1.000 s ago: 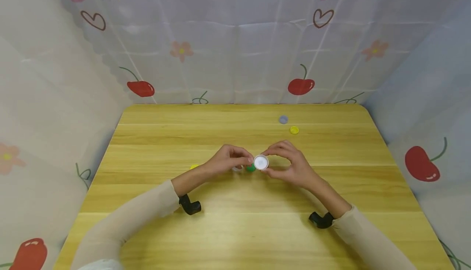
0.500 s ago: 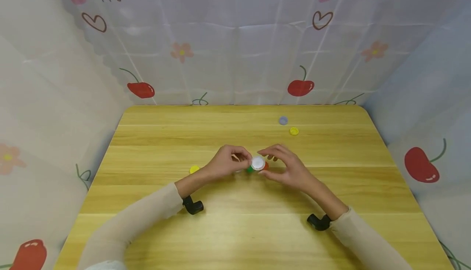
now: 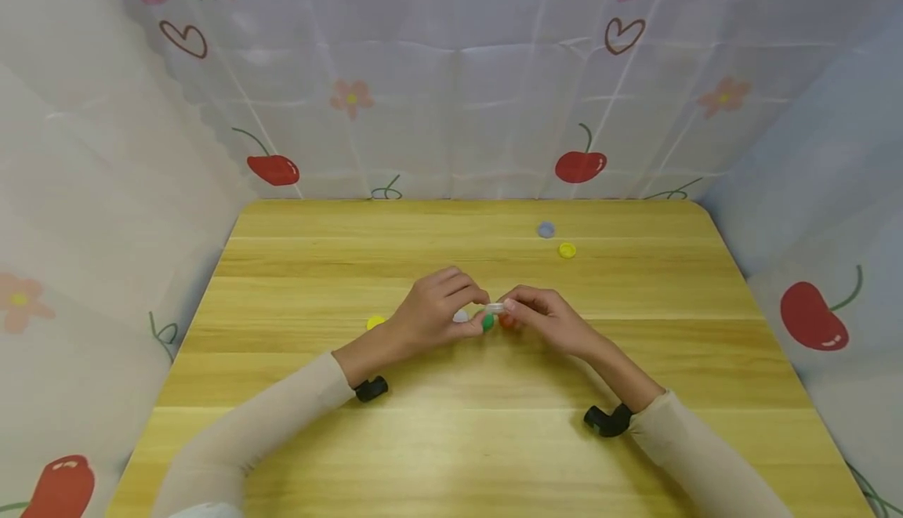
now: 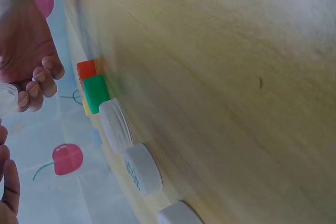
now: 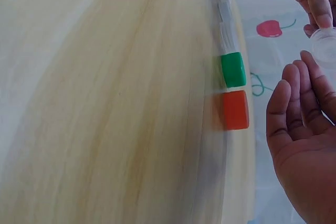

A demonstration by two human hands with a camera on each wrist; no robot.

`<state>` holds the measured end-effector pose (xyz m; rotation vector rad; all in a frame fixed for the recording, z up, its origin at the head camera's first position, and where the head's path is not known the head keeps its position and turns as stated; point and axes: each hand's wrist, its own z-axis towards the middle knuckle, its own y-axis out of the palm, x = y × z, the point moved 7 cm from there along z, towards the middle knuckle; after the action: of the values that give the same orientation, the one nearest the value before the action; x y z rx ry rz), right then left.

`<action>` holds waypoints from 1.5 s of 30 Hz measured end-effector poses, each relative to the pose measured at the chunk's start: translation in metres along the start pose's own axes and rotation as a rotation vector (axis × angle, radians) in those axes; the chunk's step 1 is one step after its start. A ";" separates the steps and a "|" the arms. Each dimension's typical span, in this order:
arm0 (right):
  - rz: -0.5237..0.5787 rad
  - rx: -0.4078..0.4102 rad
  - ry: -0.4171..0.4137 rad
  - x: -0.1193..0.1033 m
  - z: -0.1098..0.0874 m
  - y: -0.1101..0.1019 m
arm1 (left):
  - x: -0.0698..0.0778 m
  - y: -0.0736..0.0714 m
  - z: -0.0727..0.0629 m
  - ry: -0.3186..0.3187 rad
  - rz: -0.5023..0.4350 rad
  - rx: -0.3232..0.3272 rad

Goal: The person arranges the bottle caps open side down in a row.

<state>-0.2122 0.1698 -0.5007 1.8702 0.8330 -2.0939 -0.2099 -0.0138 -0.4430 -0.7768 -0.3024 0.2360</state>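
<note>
Between both hands, above the table, a small clear-white round screw cap (image 3: 497, 308) is held edge-on in the head view. My left hand (image 3: 437, 310) pinches its left side between thumb and fingers. The thumb and fingers of my right hand (image 3: 553, 319) pinch its right side. In the left wrist view the translucent cap (image 4: 7, 99) shows its ridged rim at the right hand's fingertips. Below it on the table stand a green cap (image 5: 233, 70) and a red cap (image 5: 236, 110), side by side.
The row continues left with a clear ridged cap (image 4: 116, 125), a white cap with green print (image 4: 143, 169), another white cap (image 4: 179, 214) and a yellow cap (image 3: 375, 321). Farther back lie a grey-blue cap (image 3: 546, 230) and a yellow cap (image 3: 567, 251). Printed curtains surround the wooden table (image 3: 451, 440).
The clear-white cap has turned from facing the head camera to edge-on. My right fingers loosened from it, then closed on its right side. My left fingers have spread to pinch its left side.
</note>
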 end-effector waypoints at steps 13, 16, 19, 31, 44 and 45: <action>-0.236 0.209 -0.156 -0.012 -0.008 -0.009 | -0.018 0.016 -0.014 -0.439 -0.437 -0.099; -0.323 0.245 -0.253 -0.020 -0.010 -0.008 | -0.021 0.019 -0.017 -0.509 -0.494 -0.112; -0.367 0.247 -0.294 -0.024 -0.010 -0.006 | -0.024 0.022 -0.019 -0.539 -0.510 -0.131; -0.582 0.276 -0.312 -0.029 -0.025 -0.010 | -0.021 0.034 -0.010 -0.474 -0.446 -0.210; -0.791 0.129 -0.184 -0.022 -0.044 -0.037 | -0.003 0.085 0.026 -0.281 -0.089 -0.482; -0.804 0.116 -0.162 -0.019 -0.043 -0.039 | -0.003 0.089 0.029 -0.279 -0.066 -0.505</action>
<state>-0.1924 0.2211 -0.4734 1.5144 1.6512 -2.7306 -0.2319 0.0653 -0.4880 -1.2323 -0.6661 0.2078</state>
